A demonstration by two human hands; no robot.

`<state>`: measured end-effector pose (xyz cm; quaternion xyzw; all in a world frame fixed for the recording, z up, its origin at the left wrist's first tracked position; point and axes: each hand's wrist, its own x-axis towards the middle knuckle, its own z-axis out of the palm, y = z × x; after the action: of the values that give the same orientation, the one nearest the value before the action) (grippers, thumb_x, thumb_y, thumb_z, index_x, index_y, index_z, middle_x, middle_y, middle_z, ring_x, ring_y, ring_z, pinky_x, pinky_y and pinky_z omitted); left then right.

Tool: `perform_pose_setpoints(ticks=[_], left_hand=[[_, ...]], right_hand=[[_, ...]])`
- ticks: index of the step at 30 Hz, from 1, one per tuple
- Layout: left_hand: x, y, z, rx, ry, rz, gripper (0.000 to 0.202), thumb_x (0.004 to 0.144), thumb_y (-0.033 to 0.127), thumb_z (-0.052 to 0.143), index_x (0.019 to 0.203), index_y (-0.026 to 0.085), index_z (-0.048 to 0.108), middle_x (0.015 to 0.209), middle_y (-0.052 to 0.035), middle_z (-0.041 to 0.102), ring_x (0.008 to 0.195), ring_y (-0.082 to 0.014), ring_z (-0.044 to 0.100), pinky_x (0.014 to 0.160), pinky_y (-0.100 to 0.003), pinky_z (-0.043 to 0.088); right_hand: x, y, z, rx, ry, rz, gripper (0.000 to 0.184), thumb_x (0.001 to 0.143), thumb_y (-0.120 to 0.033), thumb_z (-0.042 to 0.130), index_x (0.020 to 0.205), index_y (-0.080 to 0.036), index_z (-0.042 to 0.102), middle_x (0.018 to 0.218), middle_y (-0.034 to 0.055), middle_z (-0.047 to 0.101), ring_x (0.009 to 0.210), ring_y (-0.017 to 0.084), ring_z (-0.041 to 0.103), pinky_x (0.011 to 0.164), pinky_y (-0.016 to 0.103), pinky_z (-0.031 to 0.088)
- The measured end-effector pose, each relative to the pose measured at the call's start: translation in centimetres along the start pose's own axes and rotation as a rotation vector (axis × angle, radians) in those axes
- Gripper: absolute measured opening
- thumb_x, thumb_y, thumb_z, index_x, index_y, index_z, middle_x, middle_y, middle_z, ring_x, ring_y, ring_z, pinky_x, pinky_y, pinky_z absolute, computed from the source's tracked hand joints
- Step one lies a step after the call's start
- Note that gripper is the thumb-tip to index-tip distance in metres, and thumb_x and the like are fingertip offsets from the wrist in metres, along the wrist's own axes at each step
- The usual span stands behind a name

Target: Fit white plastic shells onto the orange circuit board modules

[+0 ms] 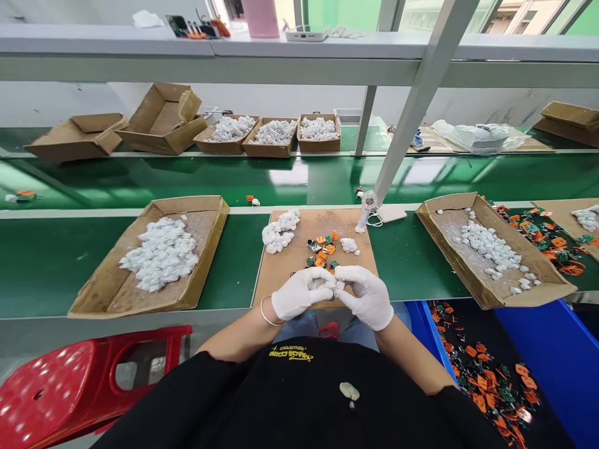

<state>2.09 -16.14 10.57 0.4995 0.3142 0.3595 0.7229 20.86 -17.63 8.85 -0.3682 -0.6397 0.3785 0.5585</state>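
My left hand [302, 293] and my right hand [367, 296], both in white gloves, meet above the near edge of a brown cardboard sheet [360, 265]. Their fingertips pinch a small white part [339, 285], which is partly hidden by the fingers. Just ahead of my hands lies a scatter of orange and green small components [321, 252]. A small heap of white parts [349, 245] sits beside it, and a larger heap of white parts [279, 231] lies at the sheet's far left.
Shallow cardboard trays of white parts stand left [187, 204] and right [517, 240] on the green bench [47, 268]. A blue bin [547, 368] holds orange-green components at lower right. A red stool [79, 380] stands at lower left. Boxes of white parts [271, 137] line a farther bench.
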Motion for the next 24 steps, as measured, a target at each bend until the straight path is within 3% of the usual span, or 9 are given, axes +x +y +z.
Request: perform_pose_setpoints(ticks=[5, 9, 12, 14, 17, 18, 21, 24], left_hand=[[0.3, -0.1, 0.2, -0.159, -0.081, -0.048, 0.029, 0.069, 0.027, 0.084, 0.083, 0.014, 0.063, 0.072, -0.0012, 0.063, 0.066, -0.0131, 0.060, 0.062, -0.026, 0.050], [0.2, 0.1, -0.4, -0.236, -0.086, -0.079, 0.029, 0.065, 0.029, 0.084, 0.080, 0.014, 0.063, 0.064, -0.0009, 0.059, 0.063, -0.0148, 0.061, 0.055, -0.024, 0.048], [0.0, 0.6, -2.5, -0.204, -0.101, -0.034, 0.031, 0.066, 0.039, 0.081, 0.073, 0.014, 0.062, 0.057, 0.0006, 0.052, 0.056, -0.0137, 0.056, 0.055, -0.026, 0.048], [0.3, 0.6, -4.8, 0.039, 0.022, 0.034, 0.032, 0.069, 0.043, 0.077, 0.077, 0.015, 0.064, 0.064, -0.0027, 0.060, 0.060, -0.0154, 0.059, 0.062, -0.031, 0.053], [1.5, -0.4, -8.8, 0.793, 0.423, 0.069, 0.032, 0.077, 0.043, 0.067, 0.095, 0.017, 0.070, 0.088, -0.0073, 0.071, 0.082, -0.0220, 0.067, 0.083, -0.035, 0.056], [2.0, -0.9, -9.9, 0.924, 0.508, 0.058, 0.032, 0.079, 0.039, 0.065, 0.101, 0.017, 0.070, 0.096, -0.0090, 0.072, 0.093, -0.0255, 0.067, 0.092, -0.038, 0.054], [3.2, -2.8, -12.0, 1.118, 0.569, 0.040, 0.035, 0.077, 0.021, 0.061, 0.110, 0.017, 0.071, 0.126, -0.0116, 0.067, 0.128, -0.0309, 0.054, 0.116, -0.042, 0.038], [3.5, -4.0, -12.4, 1.250, 0.560, 0.012, 0.035, 0.072, 0.012, 0.059, 0.104, 0.016, 0.074, 0.140, -0.0136, 0.058, 0.140, -0.0353, 0.041, 0.122, -0.046, 0.030]], right_hand=[[-0.4, 0.2, 0.7, 0.356, 0.090, 0.378, 0.030, 0.059, -0.024, 0.090, 0.088, -0.023, 0.079, 0.088, 0.0049, 0.077, 0.078, 0.020, 0.070, 0.074, 0.034, 0.059], [0.1, 0.7, 0.8, 0.556, 0.264, 0.513, 0.033, 0.052, -0.021, 0.092, 0.082, -0.021, 0.079, 0.085, 0.0038, 0.077, 0.073, 0.018, 0.067, 0.072, 0.033, 0.058], [0.8, 0.9, -0.3, 0.646, 0.415, 0.573, 0.033, 0.053, -0.024, 0.092, 0.083, -0.020, 0.079, 0.086, 0.0038, 0.076, 0.068, 0.014, 0.064, 0.065, 0.029, 0.057], [1.0, 1.1, -1.3, 0.654, 0.465, 0.582, 0.036, 0.053, -0.025, 0.093, 0.086, -0.020, 0.079, 0.090, 0.0043, 0.076, 0.072, 0.013, 0.064, 0.066, 0.027, 0.057], [0.5, 1.4, -2.2, 0.607, 0.495, 0.568, 0.041, 0.051, -0.025, 0.095, 0.088, -0.020, 0.079, 0.091, 0.0043, 0.076, 0.075, 0.014, 0.065, 0.070, 0.029, 0.058], [0.2, 1.6, -2.2, 0.594, 0.498, 0.566, 0.041, 0.050, -0.026, 0.096, 0.086, -0.020, 0.078, 0.089, 0.0043, 0.076, 0.075, 0.015, 0.066, 0.069, 0.029, 0.058], [-0.6, 1.8, -1.9, 0.586, 0.460, 0.586, 0.037, 0.052, -0.029, 0.096, 0.081, -0.019, 0.075, 0.089, 0.0046, 0.076, 0.072, 0.016, 0.067, 0.061, 0.028, 0.056], [-1.0, 1.8, -1.4, 0.555, 0.404, 0.612, 0.042, 0.056, -0.030, 0.095, 0.089, -0.020, 0.071, 0.079, 0.0029, 0.075, 0.063, 0.015, 0.066, 0.048, 0.023, 0.048]])
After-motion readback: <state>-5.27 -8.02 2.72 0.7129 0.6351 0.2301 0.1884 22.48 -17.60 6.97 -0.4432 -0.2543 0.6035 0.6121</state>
